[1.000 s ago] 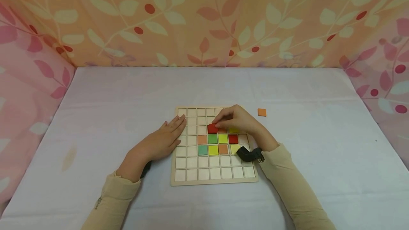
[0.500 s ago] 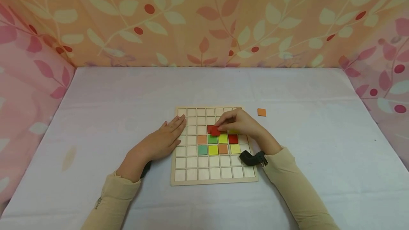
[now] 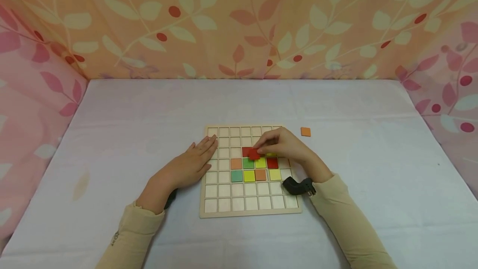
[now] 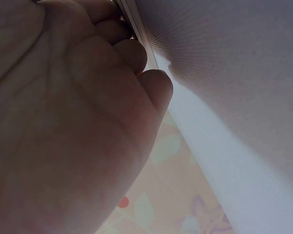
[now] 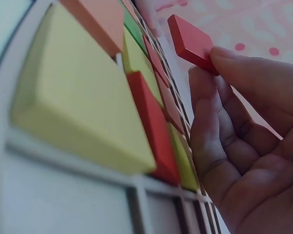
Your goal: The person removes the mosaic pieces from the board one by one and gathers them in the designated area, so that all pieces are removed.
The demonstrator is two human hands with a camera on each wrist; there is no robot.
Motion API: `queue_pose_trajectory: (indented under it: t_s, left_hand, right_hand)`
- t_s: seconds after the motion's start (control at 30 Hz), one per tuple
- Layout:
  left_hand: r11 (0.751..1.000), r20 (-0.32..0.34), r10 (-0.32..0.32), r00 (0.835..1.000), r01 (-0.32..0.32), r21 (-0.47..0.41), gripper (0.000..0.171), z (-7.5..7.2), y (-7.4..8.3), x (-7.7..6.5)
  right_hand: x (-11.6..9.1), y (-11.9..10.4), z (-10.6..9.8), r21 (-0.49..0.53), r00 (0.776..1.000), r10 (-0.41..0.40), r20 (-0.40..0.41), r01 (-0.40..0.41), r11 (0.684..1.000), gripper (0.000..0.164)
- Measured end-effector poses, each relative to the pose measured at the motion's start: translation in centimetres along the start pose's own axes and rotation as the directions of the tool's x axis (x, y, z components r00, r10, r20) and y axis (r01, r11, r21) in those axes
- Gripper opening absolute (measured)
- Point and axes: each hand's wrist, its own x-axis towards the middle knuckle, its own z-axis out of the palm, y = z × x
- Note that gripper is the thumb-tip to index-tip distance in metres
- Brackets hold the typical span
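Note:
My right hand [image 3: 281, 144] pinches a square red tile [image 5: 190, 41] between thumb and fingertips, tilted and lifted above the wooden grid board [image 3: 251, 213]. Just behind it in the head view, another red tile [image 3: 245, 151] sits in a cell, partly covered. Below lie a green tile [image 3: 248, 163] and a yellow tile [image 3: 260, 162] in their cells. My left hand [image 3: 190, 164] rests flat with straight fingers over the board's left edge; in the left wrist view its fingertips [image 4: 158, 87] are by that edge.
An orange tile [image 3: 306, 132] lies on the white tablecloth [image 3: 149, 107], off the board's far right corner. Further tiles on the board include a teal one [image 3: 237, 175] and a pale yellow one [image 3: 275, 174]. A patterned curtain [image 3: 239, 24] stands behind the table.
My right hand has drawn slightly right and nearer with the red tile, so another red tile now shows in the cell it was over. The left hand stays put.

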Motion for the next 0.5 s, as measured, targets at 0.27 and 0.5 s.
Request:
queue_pose_trajectory:
  t_s: [0.27, 0.5]
  left_hand:
    - [1.0, -0.001, -0.005, 1.0, 0.005, -0.002, 0.06, 0.0, 0.0, -0.1]
    - [1.0, -0.002, 0.0, 1.0, 0.0, 0.007, 0.06, 0.1, 0.0, 0.0]
  right_hand:
    - [-1.3, 0.2, -1.0, 0.035, 1.0, -0.012, -0.026, 0.013, 0.999, 0.01]
    - [-2.4, 0.9, -2.1, 0.064, 0.999, 0.008, -0.051, -0.005, 0.998, 0.012]
